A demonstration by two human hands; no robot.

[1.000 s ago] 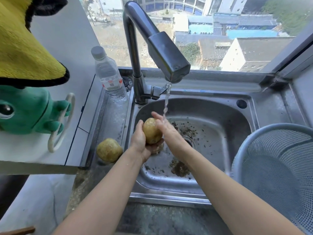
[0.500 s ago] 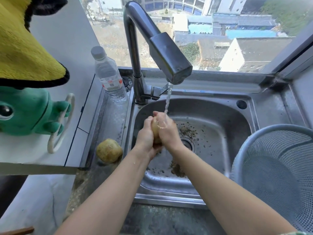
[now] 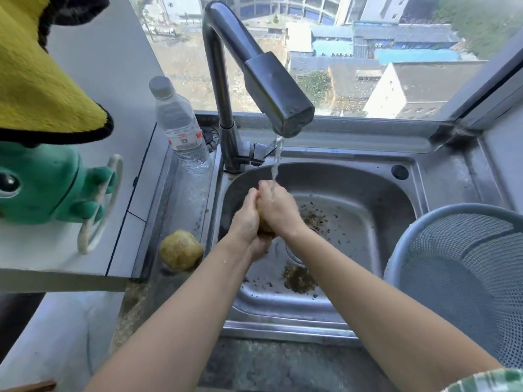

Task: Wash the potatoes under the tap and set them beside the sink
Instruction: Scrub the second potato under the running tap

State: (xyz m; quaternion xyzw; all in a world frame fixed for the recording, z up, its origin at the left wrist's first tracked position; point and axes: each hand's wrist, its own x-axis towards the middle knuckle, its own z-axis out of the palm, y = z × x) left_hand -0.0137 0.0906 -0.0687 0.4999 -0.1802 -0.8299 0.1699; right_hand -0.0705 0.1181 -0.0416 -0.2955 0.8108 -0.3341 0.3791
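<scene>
bright daylight from the window [image 3: 368, 52] behind the tap [image 3: 266, 89]; soft shadows in the sink [image 3: 368, 199]; wide-angle bending at edges; near left corner blurred

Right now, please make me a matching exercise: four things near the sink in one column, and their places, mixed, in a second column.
Things:
1. potato in the hands
2. second potato
3. plastic bottle
4. mesh colander

Places:
A. right of the sink basin
B. on the drainboard, left of the sink
C. under the tap stream, between left hand and right hand
D. upright, left of the tap's base

Pairs: 1-C, 2-B, 3-D, 4-A
</scene>
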